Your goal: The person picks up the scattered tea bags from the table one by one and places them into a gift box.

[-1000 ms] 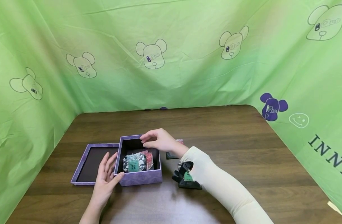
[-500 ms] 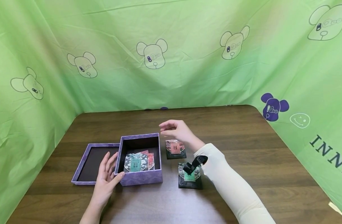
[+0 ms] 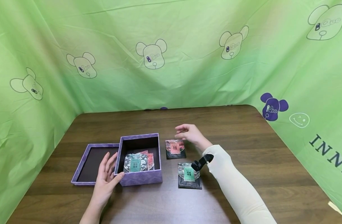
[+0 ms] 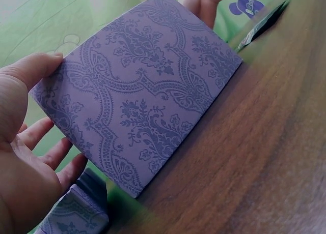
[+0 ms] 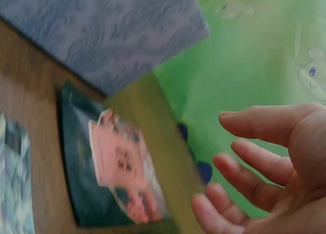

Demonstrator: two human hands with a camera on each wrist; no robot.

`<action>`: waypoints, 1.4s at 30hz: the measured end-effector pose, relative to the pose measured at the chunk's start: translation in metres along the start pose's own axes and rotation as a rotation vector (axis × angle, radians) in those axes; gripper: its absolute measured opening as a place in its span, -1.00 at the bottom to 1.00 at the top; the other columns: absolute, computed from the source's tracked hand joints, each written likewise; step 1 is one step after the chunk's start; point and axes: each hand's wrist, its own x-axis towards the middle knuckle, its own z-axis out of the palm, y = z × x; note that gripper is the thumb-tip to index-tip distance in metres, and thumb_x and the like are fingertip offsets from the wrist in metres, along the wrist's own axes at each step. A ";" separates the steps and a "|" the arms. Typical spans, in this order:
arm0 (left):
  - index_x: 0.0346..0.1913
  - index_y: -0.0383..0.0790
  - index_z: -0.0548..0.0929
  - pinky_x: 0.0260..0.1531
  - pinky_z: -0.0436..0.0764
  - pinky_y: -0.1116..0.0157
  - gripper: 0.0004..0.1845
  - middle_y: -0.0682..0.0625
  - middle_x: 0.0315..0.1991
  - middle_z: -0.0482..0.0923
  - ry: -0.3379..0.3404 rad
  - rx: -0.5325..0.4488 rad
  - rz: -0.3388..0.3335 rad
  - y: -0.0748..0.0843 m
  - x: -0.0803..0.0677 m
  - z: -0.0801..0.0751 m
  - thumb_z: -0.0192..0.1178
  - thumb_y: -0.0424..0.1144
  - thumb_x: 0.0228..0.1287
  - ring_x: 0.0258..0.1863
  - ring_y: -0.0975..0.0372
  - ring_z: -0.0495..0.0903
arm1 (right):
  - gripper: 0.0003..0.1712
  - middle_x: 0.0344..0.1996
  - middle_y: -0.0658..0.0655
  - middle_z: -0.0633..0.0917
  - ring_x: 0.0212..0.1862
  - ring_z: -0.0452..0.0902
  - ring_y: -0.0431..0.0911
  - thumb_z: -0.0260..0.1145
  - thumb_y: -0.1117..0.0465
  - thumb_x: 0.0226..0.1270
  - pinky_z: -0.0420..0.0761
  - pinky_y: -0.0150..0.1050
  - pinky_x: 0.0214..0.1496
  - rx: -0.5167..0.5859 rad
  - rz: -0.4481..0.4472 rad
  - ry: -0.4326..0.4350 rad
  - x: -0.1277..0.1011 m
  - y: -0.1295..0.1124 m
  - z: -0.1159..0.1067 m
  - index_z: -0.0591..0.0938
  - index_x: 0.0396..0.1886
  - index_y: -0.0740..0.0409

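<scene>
My left hand [image 3: 104, 177] holds a purple patterned box [image 3: 141, 179] by its front left corner, thumb at the front rim and fingers along the left side. Inside the box lie several sachets; a dark floral one with a green label [image 3: 135, 165] is in front, red ones [image 3: 150, 161] behind it. My right hand [image 3: 191, 135] hovers with nothing in it, fingers loosely bent, just behind a dark sachet with a red label [image 3: 175, 149]. Nearer the front, a dark sachet with a green label [image 3: 189, 176] lies flat, partly covered by the black wrist strap.
The box's purple lid [image 3: 85, 161] lies upturned at the left, partly behind my left hand and the box. Wooden table [image 3: 243, 133] extends to the right. A green printed curtain [image 3: 187, 84] hangs around the back and sides.
My right hand has moved right, from over the box to behind the red-labelled sachet, uncovering both table sachets. The green-labelled sachet in the box lies lower now. My left hand stays put.
</scene>
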 end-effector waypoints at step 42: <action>0.56 -0.16 -0.04 0.17 0.31 0.54 -0.08 0.29 0.36 0.30 0.013 0.025 -0.031 0.000 0.000 0.001 0.10 -0.69 0.25 0.31 0.50 0.30 | -0.54 -0.42 0.10 0.67 -0.44 0.51 -0.18 0.39 0.68 -0.10 0.54 -0.33 -0.42 0.000 -0.027 -0.097 0.006 0.032 -0.003 0.50 -0.15 0.43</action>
